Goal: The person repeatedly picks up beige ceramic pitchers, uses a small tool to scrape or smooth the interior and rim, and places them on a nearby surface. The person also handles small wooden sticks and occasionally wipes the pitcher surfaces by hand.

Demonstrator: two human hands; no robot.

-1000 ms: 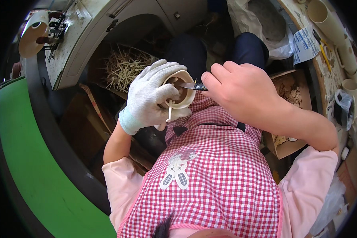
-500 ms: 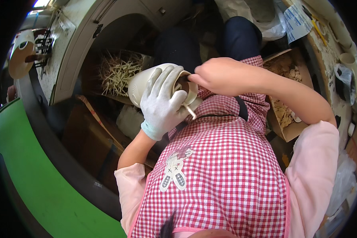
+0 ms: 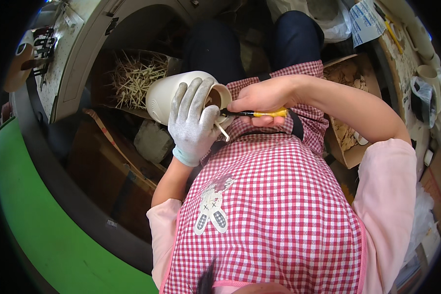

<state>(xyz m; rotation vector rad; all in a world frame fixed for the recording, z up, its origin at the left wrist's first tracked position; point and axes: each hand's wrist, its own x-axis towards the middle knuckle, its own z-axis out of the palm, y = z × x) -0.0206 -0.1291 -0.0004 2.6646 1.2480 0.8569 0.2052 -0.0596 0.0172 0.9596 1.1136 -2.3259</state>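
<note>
My left hand (image 3: 196, 110), in a pale grey glove with a light blue cuff, is closed over a cream-coloured jar (image 3: 159, 95) lying on its side across my lap. Its round mouth points to the right. A thin pale stick-like piece (image 3: 223, 131) sticks out below the gloved fingers, by the rim; where it begins is hidden. My bare right hand (image 3: 262, 100) grips a slim tool with a black and yellow handle (image 3: 269, 113). The tool's dark front end is at the jar's mouth, and I cannot make out its tip.
Left of the jar is a box of thin pale strips (image 3: 137, 81). A cardboard box of light brown flakes (image 3: 350, 137) stands to the right. Beyond it runs a cluttered bench (image 3: 402, 73). A green surface (image 3: 59, 210) with a dark edge lies at lower left.
My right hand has drawn back from the jar's mouth and turned, so the tool's yellow handle now shows. The jar and my left hand have shifted slightly left.
</note>
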